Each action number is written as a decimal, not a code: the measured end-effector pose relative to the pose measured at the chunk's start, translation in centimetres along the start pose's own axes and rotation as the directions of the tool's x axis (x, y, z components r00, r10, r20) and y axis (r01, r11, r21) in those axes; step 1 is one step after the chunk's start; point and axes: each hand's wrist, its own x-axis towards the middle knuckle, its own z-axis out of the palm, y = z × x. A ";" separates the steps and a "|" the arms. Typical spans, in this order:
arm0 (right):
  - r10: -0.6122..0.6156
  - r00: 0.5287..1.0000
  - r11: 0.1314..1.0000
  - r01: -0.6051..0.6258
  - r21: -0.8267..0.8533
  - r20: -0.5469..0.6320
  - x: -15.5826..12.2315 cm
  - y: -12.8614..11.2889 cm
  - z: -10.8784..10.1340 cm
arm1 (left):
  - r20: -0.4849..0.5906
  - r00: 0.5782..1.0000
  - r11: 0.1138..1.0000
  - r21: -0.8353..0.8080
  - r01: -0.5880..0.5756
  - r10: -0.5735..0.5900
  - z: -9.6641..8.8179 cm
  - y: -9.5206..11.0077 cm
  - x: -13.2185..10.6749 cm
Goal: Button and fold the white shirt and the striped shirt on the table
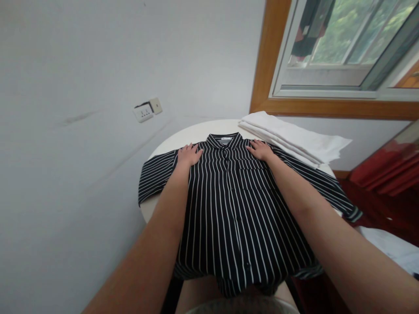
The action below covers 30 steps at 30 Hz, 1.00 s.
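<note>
A black shirt with thin white stripes [229,205] lies spread front-up on a small round white table [176,141], collar at the far side, hem hanging over the near edge. My left hand [189,154] rests flat on the shirt's left shoulder, fingers spread. My right hand [261,149] lies flat on the right shoulder beside the collar, fingers apart. Both short sleeves stretch out sideways past the table's rim.
A stack of folded white cloth [291,136] sits at the table's far right, touching the shirt's sleeve. A wall socket [147,110] is on the white wall to the left. A wood-framed window [340,56] is at upper right; red fabric [389,172] lies to the right.
</note>
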 end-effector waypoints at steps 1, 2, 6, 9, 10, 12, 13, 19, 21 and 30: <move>-0.025 1.000 1.000 0.025 -0.001 -0.010 -0.1 0.3 0.0 | -0.003 1.000 1.000 0.007 -0.014 0.014 0.0 -0.4 0.1; -0.048 0.999 0.999 0.048 -0.002 -0.018 -0.2 0.7 0.0 | -0.003 1.000 1.000 0.012 -0.028 0.028 0.1 -0.7 0.1; -0.123 0.992 0.992 0.123 -0.015 -0.035 -0.4 1.6 -0.1 | -0.001 0.997 0.997 0.028 -0.072 0.072 0.0 -1.1 0.1; -0.163 0.985 0.987 0.163 -0.018 -0.059 -0.6 1.9 -0.3 | -0.018 0.999 0.999 0.034 -0.042 0.042 -0.1 -1.1 -0.2; -0.169 0.983 0.986 0.168 -0.014 -0.070 -0.6 1.9 -0.3 | -0.025 1.000 0.999 0.034 -0.009 0.010 -0.2 -1.1 -0.3; -0.167 0.982 0.986 0.168 -0.005 -0.092 -0.9 1.9 -0.5 | -0.029 0.996 0.996 0.025 0.080 -0.079 -0.4 -1.1 -0.6; -0.160 0.982 0.987 0.161 -0.001 -0.104 -1.0 1.9 -0.5 | -0.026 0.992 0.992 0.018 0.126 -0.126 -0.5 -1.1 -0.8; -0.014 0.991 1.000 0.011 -0.022 -0.135 -1.8 1.6 -0.8 | 0.008 0.967 0.967 -0.015 0.254 -0.254 -1.2 -1.0 -1.3; 0.022 0.996 0.999 -0.024 -0.027 -0.085 -1.7 1.8 -0.7 | 0.016 0.970 0.970 -0.013 0.242 -0.242 -1.2 -1.2 -1.2; -0.111 0.994 0.993 0.110 -0.044 -0.018 -1.9 3.2 -0.7 | 0.030 0.999 0.999 0.042 0.017 -0.018 -0.9 -4.8 -1.1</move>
